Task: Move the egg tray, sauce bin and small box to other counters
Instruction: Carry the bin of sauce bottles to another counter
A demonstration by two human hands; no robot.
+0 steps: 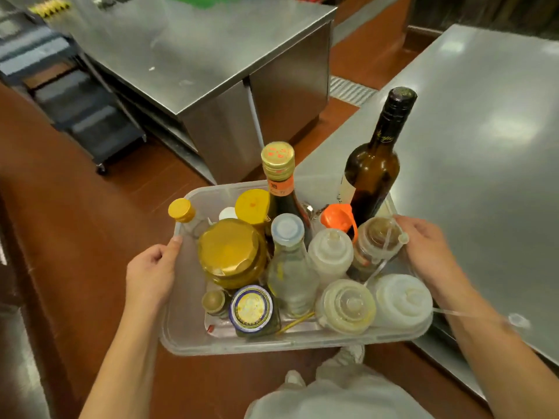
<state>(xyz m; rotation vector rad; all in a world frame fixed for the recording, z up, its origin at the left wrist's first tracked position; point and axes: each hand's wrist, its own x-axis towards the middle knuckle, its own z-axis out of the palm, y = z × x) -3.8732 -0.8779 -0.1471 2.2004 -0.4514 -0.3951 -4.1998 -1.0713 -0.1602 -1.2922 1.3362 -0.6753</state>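
Pale trousers and white shoes [351, 355] show just below the sauce bin [272, 343], a clear plastic tub carried in both hands over the red-brown floor [75, 222]. On the bin's left wall the left hand [151, 267] grips the rim, thumb hooked over the edge and fingers curled beneath. On the bin's right wall the right hand [429, 252] grips the rim the same way, fingers wrapped over the top edge.

Inside the bin stand many bottles packed close: a tall dark wine bottle [375, 164] at the far right corner, a dark bottle with a gold screw cap [278, 173] at the far middle, a wide gold-lidded jar [233, 252] toward the left wall, a clear bottle with a pale cap [287, 261] in the middle, and several whitish squeeze bottles [348, 303] along the near right side. A small yellow-capped bottle [181, 211] leans at the far left corner.

The bin's far right corner appears to overlap the edge of a bare steel tabletop [484, 131] that runs away to the bin's right, though whether it touches is hard to tell. Beyond the bin, across a strip of open floor, stands a second steel tabletop [196, 62] with cabinet doors. Left of that lies a dark wheeled rack [90, 116], leaving a floor aisle to the bin's left.
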